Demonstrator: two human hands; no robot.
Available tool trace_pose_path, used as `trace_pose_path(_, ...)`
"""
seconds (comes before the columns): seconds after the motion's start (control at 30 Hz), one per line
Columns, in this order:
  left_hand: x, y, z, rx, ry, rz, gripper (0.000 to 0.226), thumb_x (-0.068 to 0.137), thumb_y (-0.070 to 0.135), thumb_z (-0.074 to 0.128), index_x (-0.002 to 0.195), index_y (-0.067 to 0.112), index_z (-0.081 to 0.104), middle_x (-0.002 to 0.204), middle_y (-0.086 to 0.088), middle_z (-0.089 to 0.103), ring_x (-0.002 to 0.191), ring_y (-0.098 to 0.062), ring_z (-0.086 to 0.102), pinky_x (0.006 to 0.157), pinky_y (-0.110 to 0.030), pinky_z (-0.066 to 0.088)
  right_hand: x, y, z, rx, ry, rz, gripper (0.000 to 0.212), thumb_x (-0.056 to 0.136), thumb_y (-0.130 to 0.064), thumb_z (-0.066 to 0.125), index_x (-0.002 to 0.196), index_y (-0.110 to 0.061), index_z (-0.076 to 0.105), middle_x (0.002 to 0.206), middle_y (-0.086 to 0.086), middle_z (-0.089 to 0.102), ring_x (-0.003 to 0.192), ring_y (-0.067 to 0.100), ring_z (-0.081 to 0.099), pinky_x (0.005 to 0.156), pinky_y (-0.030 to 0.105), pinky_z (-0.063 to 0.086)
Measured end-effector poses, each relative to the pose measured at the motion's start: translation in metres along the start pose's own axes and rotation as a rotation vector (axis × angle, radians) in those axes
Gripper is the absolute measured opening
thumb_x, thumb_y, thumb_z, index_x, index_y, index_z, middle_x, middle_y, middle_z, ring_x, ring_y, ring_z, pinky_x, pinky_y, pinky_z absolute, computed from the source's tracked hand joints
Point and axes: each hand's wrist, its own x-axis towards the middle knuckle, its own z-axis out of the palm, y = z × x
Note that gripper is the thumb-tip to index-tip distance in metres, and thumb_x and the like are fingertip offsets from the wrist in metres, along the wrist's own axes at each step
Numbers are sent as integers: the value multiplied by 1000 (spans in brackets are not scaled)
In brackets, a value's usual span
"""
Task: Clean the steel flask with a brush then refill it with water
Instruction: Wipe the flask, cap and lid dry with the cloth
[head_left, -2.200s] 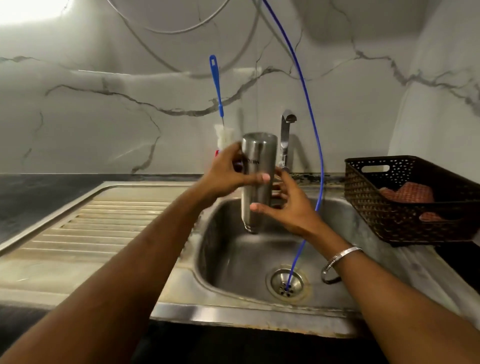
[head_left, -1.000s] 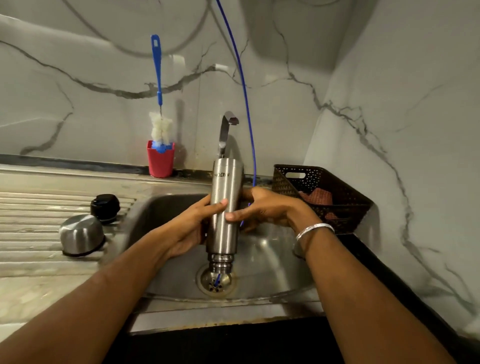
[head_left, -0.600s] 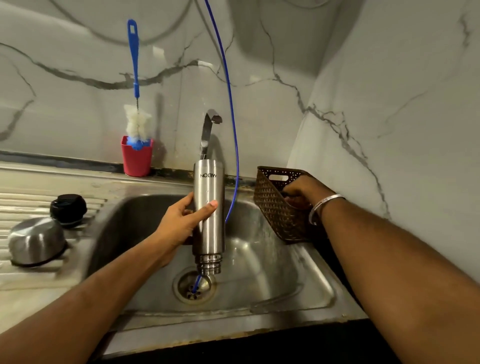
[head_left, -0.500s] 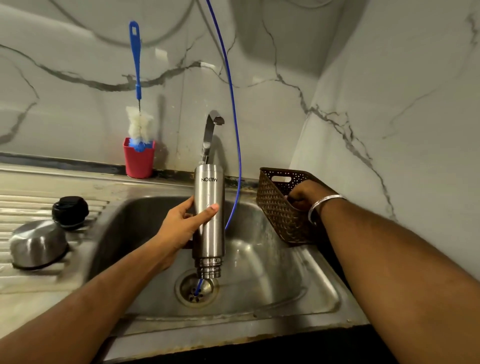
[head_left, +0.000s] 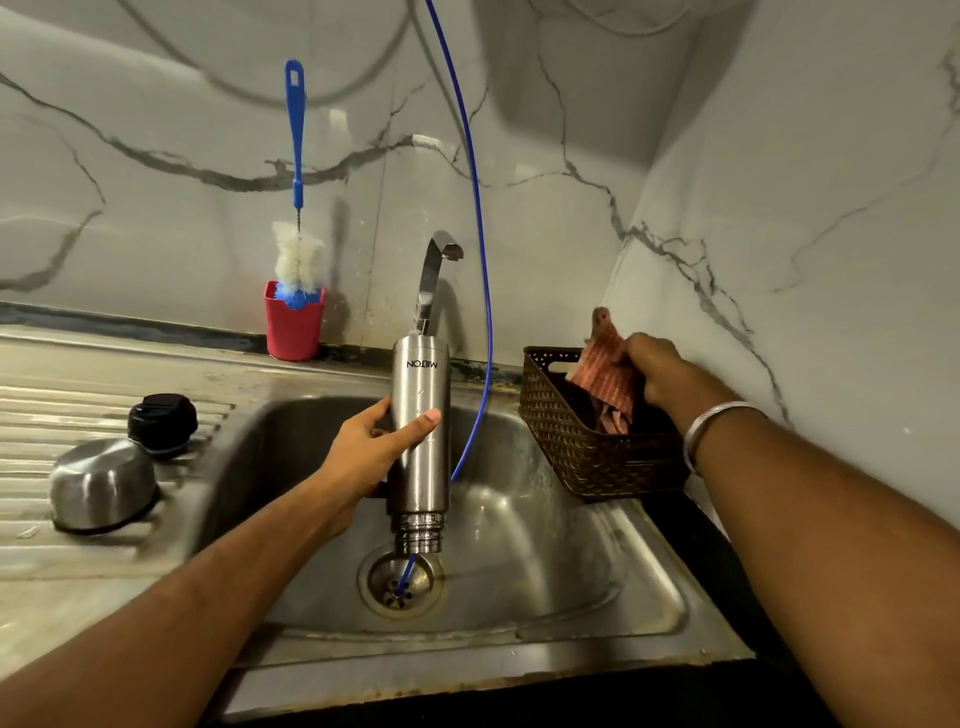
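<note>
Since a moment ago, the right hand has lifted a striped cloth out of the basket, pinching it. Nearer, the left hand grips the steel flask above the sink, long axis vertical, mouth down over the drain. Draining looks finished; wiping likely follows, calling for the cloth brought across.

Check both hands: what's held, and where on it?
Left hand grips the inverted steel flask round mid-body, mouth down over the sink. Right hand pinches a reddish cloth near its upper edge, over the basket.
</note>
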Motion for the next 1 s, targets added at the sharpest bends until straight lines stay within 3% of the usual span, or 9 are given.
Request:
trace_pose_path(0.07,-1,1,-1,-6,18,6,54,83,52,76,131,34,61,110,-2,71,97,-22,71,71,-37,58,-5,-13,0,253,-109,1,65,62,1,52,124,-4,68,109,14,76,98,32,74,73,39,61)
trace_pose_path(0.27,-5,9,-6,-63,79,9,47,85,50,75,126,32,63,104,-2,73,91,-21,72,66,-33,56,-60,-56,19,784,-322,-116,33,64,1,58,92,-5,75,95,11,73,92,27,71,93,41,56)
trace_pose_path(0.37,-7,13,-9,-91,118,1,47,85,49,75,127,30,63,104,-1,73,88,-19,71,62,-30,54,-78,-64,44,815,-364,-41,33,92,-13,47,85,-2,77,101,18,74,98,34,70,101,47,51)
trace_pose_path(0.57,-8,18,-21,-163,223,20,48,88,45,74,130,24,63,108,-2,72,89,-18,71,59,-26,52,-111,-25,105,698,-495,151,35,97,-11,35,93,0,68,84,21,73,73,34,73,75,45,58)
trace_pose_path(0.63,-6,17,-27,-192,274,12,51,87,45,75,131,24,62,110,-3,72,93,-20,71,63,-30,53,-110,3,122,745,-483,224,38,96,-17,37,103,-2,71,94,22,75,79,35,75,83,46,56)
trace_pose_path(0.8,-1,12,-35,-219,331,-31,46,86,43,78,124,21,65,107,-5,72,93,-23,71,69,-35,56,-109,61,140,796,-621,317,98,85,-78,47,131,7,61,130,34,61,117,49,60,100,58,46)
trace_pose_path(0.9,3,8,-36,-196,324,-49,49,84,43,80,124,20,66,106,-5,74,93,-23,73,74,-37,59,-116,73,150,663,-743,269,56,84,-42,74,117,3,71,124,22,66,118,40,61,115,56,38)
trace_pose_path(0.93,2,7,-35,-182,314,-52,50,84,43,80,126,20,66,106,-5,74,93,-23,73,74,-37,59,-116,76,153,614,-733,271,27,88,-22,69,105,-1,76,114,19,70,110,36,65,114,55,39)
trace_pose_path(1.0,2,7,-34,-144,293,-39,50,85,43,79,127,20,65,105,-3,74,91,-20,74,71,-33,59,-113,83,157,534,-650,313,25,88,-1,55,96,-8,78,101,14,74,95,32,71,107,51,47)
